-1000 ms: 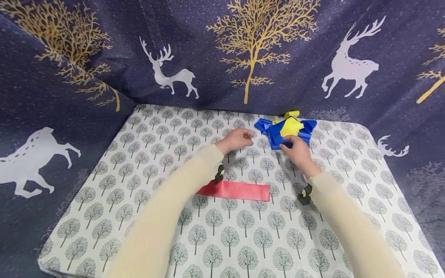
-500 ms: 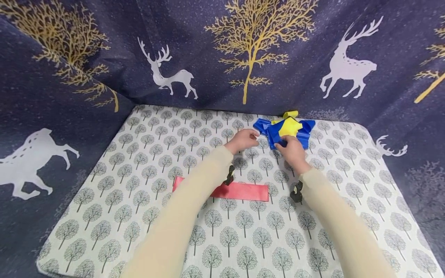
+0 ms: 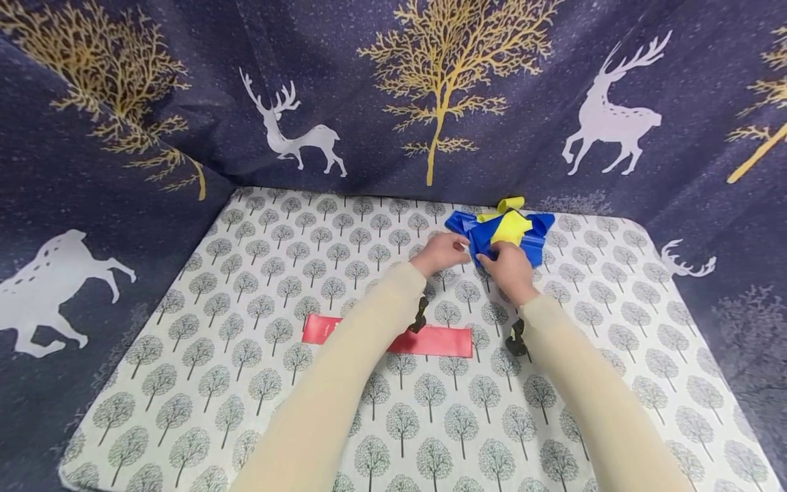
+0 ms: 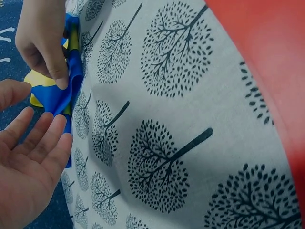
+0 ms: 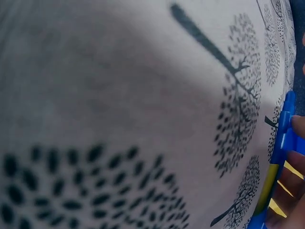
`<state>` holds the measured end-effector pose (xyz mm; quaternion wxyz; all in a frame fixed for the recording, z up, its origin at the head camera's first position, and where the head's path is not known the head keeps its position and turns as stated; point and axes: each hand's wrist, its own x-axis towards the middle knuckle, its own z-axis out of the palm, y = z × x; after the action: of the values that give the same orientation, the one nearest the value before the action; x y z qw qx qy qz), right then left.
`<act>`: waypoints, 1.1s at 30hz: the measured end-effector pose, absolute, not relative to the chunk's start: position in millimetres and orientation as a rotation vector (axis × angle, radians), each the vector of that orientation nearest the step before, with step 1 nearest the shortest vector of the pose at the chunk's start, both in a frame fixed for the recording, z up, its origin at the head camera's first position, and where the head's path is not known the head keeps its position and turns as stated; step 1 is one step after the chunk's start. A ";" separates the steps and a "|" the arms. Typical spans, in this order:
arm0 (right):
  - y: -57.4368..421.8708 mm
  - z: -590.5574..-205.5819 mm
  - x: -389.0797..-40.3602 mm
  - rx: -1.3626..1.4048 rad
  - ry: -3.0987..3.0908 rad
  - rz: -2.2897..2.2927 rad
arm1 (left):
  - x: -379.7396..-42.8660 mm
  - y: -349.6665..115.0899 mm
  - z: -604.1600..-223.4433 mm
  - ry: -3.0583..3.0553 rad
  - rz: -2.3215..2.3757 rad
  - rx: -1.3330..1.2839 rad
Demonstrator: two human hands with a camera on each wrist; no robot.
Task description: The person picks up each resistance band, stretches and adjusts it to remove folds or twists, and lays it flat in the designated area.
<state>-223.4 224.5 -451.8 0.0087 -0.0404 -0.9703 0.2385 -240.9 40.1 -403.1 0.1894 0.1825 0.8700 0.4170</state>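
A crumpled blue stretch band (image 3: pixel 536 240) lies at the back right of the table, bunched with a yellow stretch band (image 3: pixel 512 227). My right hand (image 3: pixel 512 268) pinches the blue band's near edge between thumb and fingers. In the right wrist view, my right fingers (image 5: pixel 298 164) show along the edge of the blue and yellow bundle. My left hand (image 3: pixel 441 251) is just left of the bundle. Seen from the left wrist, its fingers are extended and parted, with their tips close to the blue band (image 4: pixel 72 88).
A flat red stretch band (image 3: pixel 444 341) lies across the middle of the table, partly hidden beneath my left forearm. The tree-print tablecloth (image 3: pixel 307 410) covers the table. A dark curtain (image 3: pixel 369 82) with deer and trees hangs right behind the far edge.
My left hand has moved right, up to the blue band. My right hand has shifted slightly left along its near edge. More of the red band's left end shows.
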 end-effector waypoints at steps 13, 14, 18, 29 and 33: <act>218.7 -448.0 -214.1 -0.052 -2.989 0.915 | -241.7 47.6 -410.9 2.429 1.207 0.444; 217.5 -447.2 -211.6 -0.038 -2.970 0.964 | -241.5 47.3 -410.9 2.435 1.202 0.442; 211.8 -445.0 -200.6 0.008 -2.893 1.116 | -240.4 45.8 -411.9 2.433 1.183 0.430; 199.1 -441.6 -178.7 0.017 -2.783 1.299 | -237.2 47.9 -415.9 2.169 1.352 0.214; 197.2 -442.0 -172.6 0.101 -2.795 1.289 | -236.5 46.2 -415.1 2.100 1.446 0.190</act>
<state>-172.6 197.2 -442.0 0.0309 0.0327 -0.9072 0.4182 -236.5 46.2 -415.1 0.2884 0.0711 0.7865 0.5414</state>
